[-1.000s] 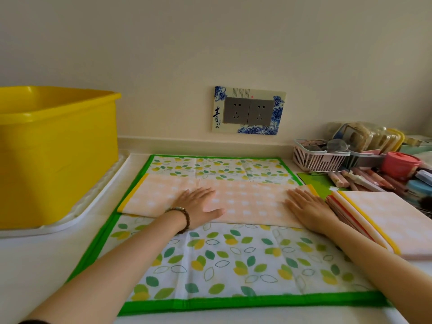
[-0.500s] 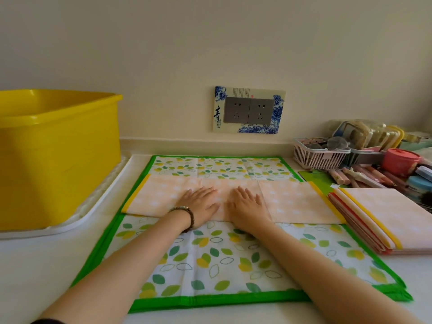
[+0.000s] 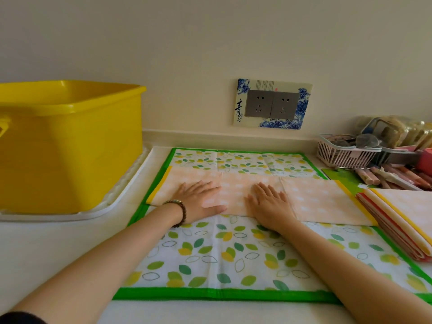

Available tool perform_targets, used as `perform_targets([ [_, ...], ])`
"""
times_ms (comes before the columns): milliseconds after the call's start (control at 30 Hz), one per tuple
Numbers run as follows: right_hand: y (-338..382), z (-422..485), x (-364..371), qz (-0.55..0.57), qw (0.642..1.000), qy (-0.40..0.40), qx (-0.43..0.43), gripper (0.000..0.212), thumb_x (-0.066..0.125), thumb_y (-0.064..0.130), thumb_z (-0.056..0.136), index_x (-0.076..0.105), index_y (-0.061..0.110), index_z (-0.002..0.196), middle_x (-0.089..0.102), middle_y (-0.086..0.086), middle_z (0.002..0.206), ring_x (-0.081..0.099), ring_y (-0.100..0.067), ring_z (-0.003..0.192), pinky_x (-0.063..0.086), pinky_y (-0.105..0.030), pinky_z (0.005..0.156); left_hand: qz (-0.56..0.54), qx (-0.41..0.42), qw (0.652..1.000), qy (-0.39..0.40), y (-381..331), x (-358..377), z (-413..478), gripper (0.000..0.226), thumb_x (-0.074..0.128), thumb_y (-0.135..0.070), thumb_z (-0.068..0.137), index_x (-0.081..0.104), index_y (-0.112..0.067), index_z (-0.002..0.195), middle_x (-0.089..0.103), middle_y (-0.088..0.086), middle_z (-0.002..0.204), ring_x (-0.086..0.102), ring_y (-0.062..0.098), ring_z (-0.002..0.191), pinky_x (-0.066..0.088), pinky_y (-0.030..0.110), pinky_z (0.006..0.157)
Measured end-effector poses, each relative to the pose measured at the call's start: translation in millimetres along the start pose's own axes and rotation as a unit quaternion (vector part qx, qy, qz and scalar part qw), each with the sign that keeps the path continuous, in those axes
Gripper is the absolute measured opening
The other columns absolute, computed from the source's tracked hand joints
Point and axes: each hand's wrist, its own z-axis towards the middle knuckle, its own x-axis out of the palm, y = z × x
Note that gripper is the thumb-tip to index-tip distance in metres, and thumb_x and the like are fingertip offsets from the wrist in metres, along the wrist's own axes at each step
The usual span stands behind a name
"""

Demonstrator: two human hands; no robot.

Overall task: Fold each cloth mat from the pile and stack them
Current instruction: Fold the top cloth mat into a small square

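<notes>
A peach cloth mat with pale dots and a yellow edge (image 3: pixel 318 199) lies folded into a long strip across a larger leaf-print mat with a green border (image 3: pixel 233 256). My left hand (image 3: pixel 198 199) rests flat on the strip's left half, fingers spread, a bead bracelet on the wrist. My right hand (image 3: pixel 271 204) presses flat on the strip's middle. Neither hand grips anything. A stack of folded mats (image 3: pixel 404 218) sits at the right, overlapping the leaf mat's edge.
A big yellow tub (image 3: pixel 70 141) stands on a white tray (image 3: pixel 121 195) at the left. At the back right are a white basket (image 3: pixel 343 153), packets and crayons (image 3: pixel 392 176). A wall socket (image 3: pixel 272 105) is behind the mats.
My right hand slid left along the peach strip from its right end to the middle, beside the left hand. The left hand stayed put.
</notes>
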Motion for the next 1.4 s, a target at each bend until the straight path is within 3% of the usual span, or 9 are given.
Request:
perform_targets([
  [167,-1.2,-0.3,0.7,0.001,1.000,0.000,-0.005,0.061,0.011,0.050,0.098,0.009,0.020,0.151,0.003,0.002,0.160,0.000,-0.017,0.147,0.001,-0.039,0.119,0.001,-0.020,1.000,0.013,29.2,-3.3,-14.2,0.116,-0.001,-0.099,0.043,-0.002,-0.046,0.146,-0.011,-0.015,0.156,-0.011,0.011,0.144,-0.006,0.049,0.116],
  [333,-1.1,-1.2,-0.8,0.001,1.000,0.003,-0.005,0.060,0.012,0.049,0.099,0.008,0.020,0.151,0.002,0.002,0.160,0.000,-0.017,0.147,0.000,-0.040,0.119,-0.009,-0.033,0.999,0.026,43.0,-7.4,-22.9,0.126,-0.005,-0.101,0.034,-0.004,-0.044,0.147,-0.012,-0.015,0.156,-0.012,0.012,0.144,-0.007,0.046,0.116],
  [467,-0.8,-0.6,-4.0,0.014,1.000,-0.001,-0.007,0.060,0.020,0.049,0.098,0.015,0.019,0.150,0.009,0.001,0.159,0.006,-0.019,0.146,0.005,-0.041,0.119,-0.036,-0.048,0.997,0.043,36.3,-20.0,-23.8,0.101,0.026,-0.093,0.062,0.011,-0.041,0.147,0.003,-0.012,0.158,0.003,0.014,0.145,0.003,0.045,0.118],
  [600,-5.6,-5.1,-20.8,0.173,0.985,0.014,-0.023,0.048,0.047,0.031,0.096,0.036,0.018,0.141,0.039,-0.005,0.147,0.039,-0.023,0.133,0.031,-0.035,0.109,-0.057,-0.081,0.994,0.049,22.4,-39.3,-6.0,0.083,0.038,-0.078,0.076,0.033,-0.026,0.141,0.030,-0.003,0.149,0.034,0.019,0.134,0.029,0.039,0.110],
  [767,-37.8,-32.1,-37.6,0.255,0.965,-0.007,-0.064,0.063,0.073,0.040,0.076,0.047,0.030,0.132,0.045,0.006,0.140,0.041,-0.015,0.130,0.036,-0.032,0.105,-0.046,-0.026,0.999,0.015,-13.6,-44.7,29.3,0.084,0.033,-0.074,0.082,0.030,-0.018,0.145,0.024,0.000,0.154,0.026,0.020,0.139,0.024,0.040,0.113],
  [933,-69.4,-49.5,-45.1,0.219,0.973,-0.025,-0.071,0.035,0.073,0.039,0.076,0.060,0.039,0.109,0.056,0.011,0.122,0.050,-0.008,0.115,0.040,-0.021,0.094,0.016,-0.012,1.000,0.017,-32.6,-28.9,71.4,0.085,0.026,-0.075,0.083,0.018,-0.022,0.149,0.013,-0.003,0.157,0.016,0.018,0.144,0.017,0.043,0.116],
  [1067,-78.9,-50.5,-44.5,0.243,0.968,-0.024,-0.063,0.015,0.068,0.023,0.084,0.066,0.029,0.098,0.060,0.012,0.108,0.053,0.002,0.087,0.043,-0.003,0.067,0.038,-0.002,0.999,0.004,-41.3,-19.7,87.7,0.071,0.024,-0.070,0.087,0.015,-0.035,0.148,0.012,-0.004,0.158,0.014,0.020,0.144,0.013,0.044,0.117],
  [1200,-77.3,-44.7,-39.3,0.264,0.960,-0.039,-0.087,0.009,0.069,0.019,0.079,0.071,0.028,0.079,0.062,0.015,0.101,0.057,-0.005,0.096,0.046,-0.019,0.086,0.025,0.009,0.999,-0.020,-43.7,-22.0,84.2,0.061,0.027,-0.066,0.090,0.020,-0.042,0.145,0.020,-0.003,0.154,0.024,0.023,0.138,0.021,0.040,0.112],
  [1400,-90.0,-26.7,-37.1,0.164,0.972,-0.088,-0.146,0.008,0.072,0.030,0.079,0.075,0.034,0.086,0.065,0.015,0.101,0.058,-0.004,0.097,0.047,-0.028,0.091,0.065,-0.014,0.997,-0.025,-29.6,-33.8,72.4,0.053,0.023,-0.065,0.091,0.034,-0.045,0.140,0.029,0.000,0.147,0.029,0.024,0.134,0.022,0.039,0.109],
])
